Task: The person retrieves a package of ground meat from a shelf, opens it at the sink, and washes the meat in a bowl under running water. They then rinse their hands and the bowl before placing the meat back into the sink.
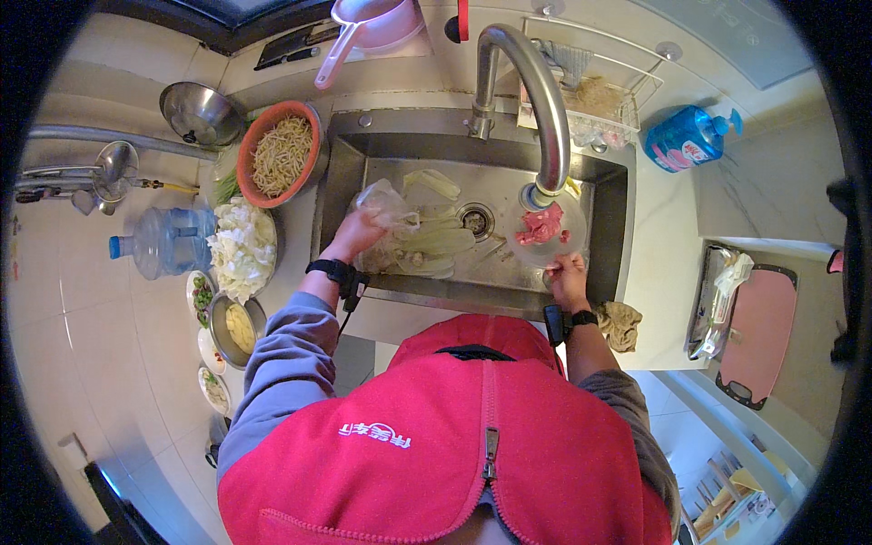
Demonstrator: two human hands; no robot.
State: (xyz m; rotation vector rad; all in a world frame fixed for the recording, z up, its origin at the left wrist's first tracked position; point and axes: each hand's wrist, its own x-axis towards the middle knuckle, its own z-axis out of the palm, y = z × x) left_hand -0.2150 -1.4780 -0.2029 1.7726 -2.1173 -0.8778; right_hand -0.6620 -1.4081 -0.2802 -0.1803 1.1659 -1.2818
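Observation:
My left hand (359, 232) grips a thin clear plastic bag (383, 203) over the left side of the steel sink (422, 146). At the sink's right side, my right hand (567, 275) holds the rim of a translucent bowl (521, 251). Pieces of raw red meat (542, 225) lie in that bowl, beneath the spout of the curved faucet (557, 122). Pale green leaf pieces (443, 242) are on the sink floor beside the bag, with another leaf piece (432, 182) farther back. Between the bag and the bowl is the drain (475, 221).
Left of the sink stand an orange-red colander of bean sprouts (283, 157), chopped cabbage (243, 245) and a metal bowl of pale slices (240, 327). To the right are a blue pump bottle (688, 139), a crumpled cloth (618, 325) and a pink cutting board (757, 334). A wire rack (637, 102) stands behind.

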